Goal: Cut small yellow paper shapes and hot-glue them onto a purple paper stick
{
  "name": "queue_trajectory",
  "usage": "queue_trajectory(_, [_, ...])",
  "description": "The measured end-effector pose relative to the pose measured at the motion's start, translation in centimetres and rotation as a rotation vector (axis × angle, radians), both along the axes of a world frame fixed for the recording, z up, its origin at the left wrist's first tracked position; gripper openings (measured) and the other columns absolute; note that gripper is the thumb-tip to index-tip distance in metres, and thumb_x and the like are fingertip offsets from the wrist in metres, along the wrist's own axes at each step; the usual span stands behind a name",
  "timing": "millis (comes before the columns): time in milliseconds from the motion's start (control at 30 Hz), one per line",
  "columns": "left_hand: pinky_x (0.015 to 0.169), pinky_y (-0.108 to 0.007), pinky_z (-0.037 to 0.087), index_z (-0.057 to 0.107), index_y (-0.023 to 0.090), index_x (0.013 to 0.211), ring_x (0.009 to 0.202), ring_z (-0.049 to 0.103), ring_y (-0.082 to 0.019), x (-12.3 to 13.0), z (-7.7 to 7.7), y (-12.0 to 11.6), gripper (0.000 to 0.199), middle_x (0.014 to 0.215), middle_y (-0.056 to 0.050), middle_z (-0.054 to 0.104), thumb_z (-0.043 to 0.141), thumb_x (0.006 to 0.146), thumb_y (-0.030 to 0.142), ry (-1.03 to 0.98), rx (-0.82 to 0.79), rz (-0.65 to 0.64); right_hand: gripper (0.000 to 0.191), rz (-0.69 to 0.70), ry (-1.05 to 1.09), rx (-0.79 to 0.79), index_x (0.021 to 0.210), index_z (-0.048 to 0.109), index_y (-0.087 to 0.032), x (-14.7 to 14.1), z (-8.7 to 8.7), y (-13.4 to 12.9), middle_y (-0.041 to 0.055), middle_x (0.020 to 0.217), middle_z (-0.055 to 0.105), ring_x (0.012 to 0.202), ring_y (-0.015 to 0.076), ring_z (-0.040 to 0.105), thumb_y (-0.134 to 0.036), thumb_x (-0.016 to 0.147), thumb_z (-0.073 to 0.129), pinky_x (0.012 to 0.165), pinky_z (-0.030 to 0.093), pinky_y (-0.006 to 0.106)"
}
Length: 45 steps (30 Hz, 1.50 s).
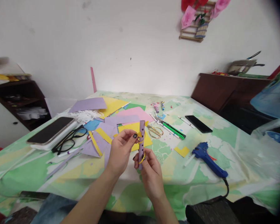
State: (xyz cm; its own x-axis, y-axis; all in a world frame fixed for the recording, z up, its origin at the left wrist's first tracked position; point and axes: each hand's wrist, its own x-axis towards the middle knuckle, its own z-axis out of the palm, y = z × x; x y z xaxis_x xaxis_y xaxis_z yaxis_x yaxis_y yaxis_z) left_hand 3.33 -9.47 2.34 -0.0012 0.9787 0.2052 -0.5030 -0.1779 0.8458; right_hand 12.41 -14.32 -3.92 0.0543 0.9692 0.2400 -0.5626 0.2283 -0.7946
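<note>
A thin purple paper tube (142, 132) with dark spots stands upright between my hands, with yellow strips around it. My right hand (150, 169) is closed around its lower end. My left hand (121, 149) pinches a small yellow piece at the tube's upper left side. Behind them lie yellow paper (148, 140), purple paper (93, 147) with yellow strips on it, and gold-handled scissors (155, 132).
A blue glue gun (210, 160) and a black phone (198, 123) lie to the right. Green cutter (175, 130) and pens are behind the hands. Glasses (68, 140) and another phone (50, 130) rest at left. Pink paper (137, 112) lies further back.
</note>
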Motion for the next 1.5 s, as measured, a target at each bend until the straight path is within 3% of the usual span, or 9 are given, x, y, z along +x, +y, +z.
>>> queue_trajectory(1500, [0.07, -0.022, 0.047, 0.066, 0.015, 0.079, 0.072, 0.059, -0.011, -0.12, -0.14, 0.16, 0.014, 0.074, 0.0, 0.063, 0.076, 0.073, 0.023, 0.042, 0.025, -0.004, 0.015, 0.054, 0.02, 0.017, 0.1, 0.059, -0.021, 0.07, 0.03, 0.01, 0.0, 0.078, 0.06, 0.065, 0.0102, 0.051, -0.033, 0.091, 0.056, 0.063, 0.037, 0.025])
